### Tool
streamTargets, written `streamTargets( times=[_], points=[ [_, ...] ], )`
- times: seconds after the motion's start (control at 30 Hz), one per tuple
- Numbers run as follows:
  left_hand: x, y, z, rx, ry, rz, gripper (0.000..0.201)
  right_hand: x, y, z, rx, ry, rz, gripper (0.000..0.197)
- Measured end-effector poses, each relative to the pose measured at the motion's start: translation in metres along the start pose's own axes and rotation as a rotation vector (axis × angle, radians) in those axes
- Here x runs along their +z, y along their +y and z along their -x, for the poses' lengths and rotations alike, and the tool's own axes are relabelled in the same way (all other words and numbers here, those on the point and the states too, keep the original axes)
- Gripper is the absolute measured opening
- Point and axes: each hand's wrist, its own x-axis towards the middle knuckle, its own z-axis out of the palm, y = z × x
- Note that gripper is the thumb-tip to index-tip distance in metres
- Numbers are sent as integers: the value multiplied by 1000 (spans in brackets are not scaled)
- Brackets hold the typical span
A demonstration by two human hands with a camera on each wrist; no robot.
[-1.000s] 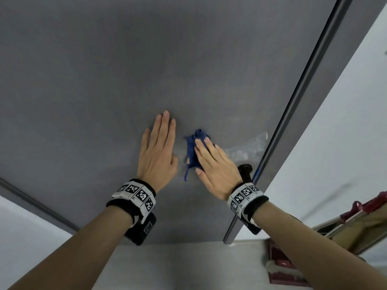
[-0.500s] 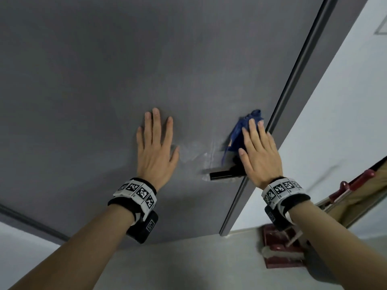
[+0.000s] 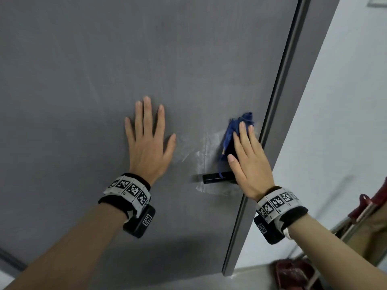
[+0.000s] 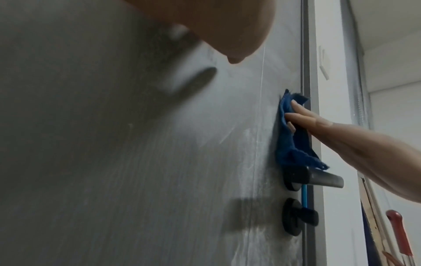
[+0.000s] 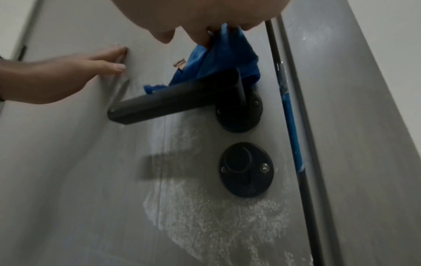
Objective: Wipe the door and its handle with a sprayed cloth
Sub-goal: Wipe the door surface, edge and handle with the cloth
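A grey door (image 3: 146, 59) fills the head view. My right hand (image 3: 248, 155) presses a crumpled blue cloth (image 3: 234, 130) flat against the door with straight fingers, just above the black lever handle (image 3: 217, 178) and close to the door's edge. The cloth (image 4: 289, 136) hangs down onto the handle (image 5: 173, 100) in both wrist views. My left hand (image 3: 147, 141) lies flat on the door with spread fingers, to the left of the cloth. A round black lock plate (image 5: 247, 169) sits below the handle. Damp streaks show around the handle.
The door's dark edge (image 3: 270, 130) runs diagonally to the right of my right hand, with a white wall (image 3: 335, 122) beyond it. Red-handled tools (image 3: 368, 204) and a red object (image 3: 293, 273) stand at the lower right, near the floor.
My right hand has carried the cloth from the middle of the door rightward to the spot above the handle beside the edge. My left hand has stayed flat on the door.
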Motion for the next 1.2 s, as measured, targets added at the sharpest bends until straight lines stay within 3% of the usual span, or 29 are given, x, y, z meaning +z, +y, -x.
streamTargets(
  times=[0.33, 0.53, 0.67, 0.77, 0.9, 0.97, 1.07, 1.13, 1.2],
  points=[
    [28, 13, -1, -29, 203, 27, 69, 25, 7, 4, -60, 167, 11, 59],
    [27, 0, 2, 30, 337, 68, 58, 33, 17, -1, -140, 309, 79, 60],
    [27, -1, 9, 20, 349, 149, 54, 33, 26, -6, -107, 345, 102, 62],
    [27, 6, 12, -12, 292, 128, 56, 27, 40, -9, -86, 280, 163, 55],
    [21, 13, 11, -50, 248, 147, 57, 32, 16, -9, 20, 229, 104, 81],
    [19, 14, 12, -54, 253, 154, 56, 42, -14, -8, -29, 203, 73, 73],
    [16, 11, 13, -41, 232, 152, 57, 44, -47, -11, -227, 101, 117, 79],
    [14, 10, 14, -27, 205, 155, 57, 41, -50, -14, -320, 50, 156, 85],
    [10, 9, 14, -20, 182, 165, 57, 35, -41, -11, -305, 60, 174, 85]
  ],
)
